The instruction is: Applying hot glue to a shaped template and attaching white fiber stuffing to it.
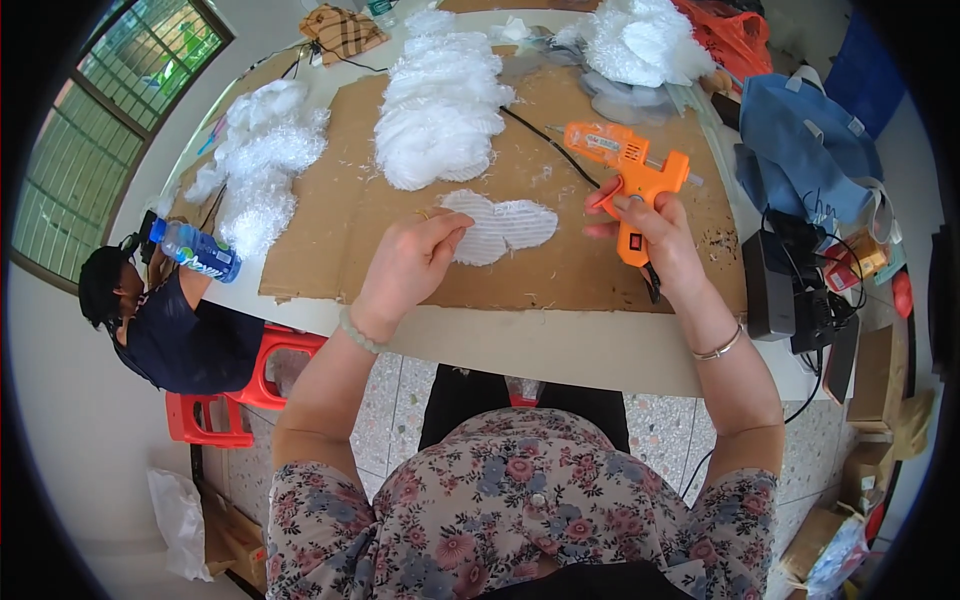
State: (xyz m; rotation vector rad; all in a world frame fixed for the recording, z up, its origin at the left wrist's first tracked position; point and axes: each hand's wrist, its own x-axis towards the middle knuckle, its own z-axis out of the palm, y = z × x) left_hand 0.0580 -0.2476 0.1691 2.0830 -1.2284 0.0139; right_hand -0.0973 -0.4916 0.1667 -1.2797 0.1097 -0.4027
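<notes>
By a brown cardboard sheet [580, 285] most of the work area is covered; room at its far side is limited by a fluffy white stack [440, 110], while more is left toward its right edge. Above its right part, an orange glue gun [655, 176], probably rigid, is held by the handle, the right hand's [668, 240] fingers wrapped around it. Left of the sheet's middle, the left hand's [408, 262] fingertips are pinched together; whether anything is clamped cannot be told. At the sheet's middle a white piece [505, 228] is laid flat, presumably light, soft, easily frayed, best lifted by its rim.
</notes>
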